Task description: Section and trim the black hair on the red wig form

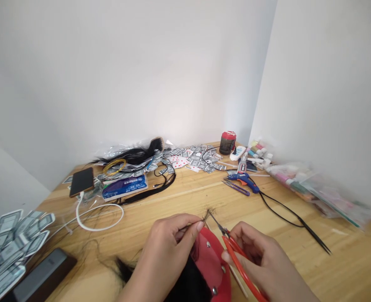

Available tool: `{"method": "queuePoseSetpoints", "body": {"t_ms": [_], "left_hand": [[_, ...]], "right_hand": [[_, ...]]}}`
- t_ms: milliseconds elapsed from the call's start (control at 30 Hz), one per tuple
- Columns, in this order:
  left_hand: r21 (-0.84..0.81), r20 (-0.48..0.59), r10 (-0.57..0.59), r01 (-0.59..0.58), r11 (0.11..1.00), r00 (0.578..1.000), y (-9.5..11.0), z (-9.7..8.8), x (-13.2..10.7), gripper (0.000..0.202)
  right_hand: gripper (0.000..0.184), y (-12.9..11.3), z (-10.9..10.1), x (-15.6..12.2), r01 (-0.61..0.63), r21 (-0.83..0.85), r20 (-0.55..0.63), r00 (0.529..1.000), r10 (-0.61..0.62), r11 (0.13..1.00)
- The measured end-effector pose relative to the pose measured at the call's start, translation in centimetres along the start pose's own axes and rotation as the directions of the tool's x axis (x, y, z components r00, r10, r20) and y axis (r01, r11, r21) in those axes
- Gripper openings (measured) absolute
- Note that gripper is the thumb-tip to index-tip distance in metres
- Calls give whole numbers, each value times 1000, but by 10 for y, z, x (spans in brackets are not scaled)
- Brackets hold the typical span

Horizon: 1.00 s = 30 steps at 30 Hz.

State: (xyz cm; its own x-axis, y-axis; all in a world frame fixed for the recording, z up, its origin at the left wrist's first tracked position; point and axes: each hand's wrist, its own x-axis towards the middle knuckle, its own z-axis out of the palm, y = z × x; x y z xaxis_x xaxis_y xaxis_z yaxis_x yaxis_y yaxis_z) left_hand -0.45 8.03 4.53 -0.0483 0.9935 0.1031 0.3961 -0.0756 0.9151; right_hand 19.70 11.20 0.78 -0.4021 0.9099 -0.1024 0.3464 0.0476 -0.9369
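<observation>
My left hand (172, 241) pinches thumb and forefinger together at the upper edge of a red, round-edged piece (225, 279) with silver studs. Thin dark strands (211, 212) stick out past those fingertips. Red-handled pliers (240, 262) with long, thin jaws are gripped in my right hand (260, 260). The jaw tips point up and left and meet the strands just beyond my left fingertips. A bundle of black hair (190, 285) lies below my left hand, over part of the red piece. What my left palm covers is hidden.
Scattered playing cards (179, 161) and more black hair (135, 155) lie at the back. A phone (81, 182) on a white cable is at left, near a blue box (125, 187). At right are a blue glue gun (243, 181), purple snips (237, 187), black tweezers (315, 235) and plastic bags (320, 193).
</observation>
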Motion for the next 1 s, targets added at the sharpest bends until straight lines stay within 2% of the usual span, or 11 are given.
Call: {"method": "queuePoseSetpoints", "body": {"t_ms": [300,567,733,1000], "left_hand": [[52,19,37,-38,998,999,0,-2,1,28],[263,83,221,-235,936,972,3,-1,0,32],[372,169,267,-313,874,949,3,2,-4,33],[406,252,321,-401,821,913,0,11,-5,35]], "right_hand": [[33,-8,-1,-1,28,-105,-74,997,-36,994],[32,-12,1,-3,18,-26,-100,995,-21,999],[35,-17,5,-4,23,-15,-129,991,-25,1000],[25,1,5,-1,80,-43,-110,990,-84,996]]}}
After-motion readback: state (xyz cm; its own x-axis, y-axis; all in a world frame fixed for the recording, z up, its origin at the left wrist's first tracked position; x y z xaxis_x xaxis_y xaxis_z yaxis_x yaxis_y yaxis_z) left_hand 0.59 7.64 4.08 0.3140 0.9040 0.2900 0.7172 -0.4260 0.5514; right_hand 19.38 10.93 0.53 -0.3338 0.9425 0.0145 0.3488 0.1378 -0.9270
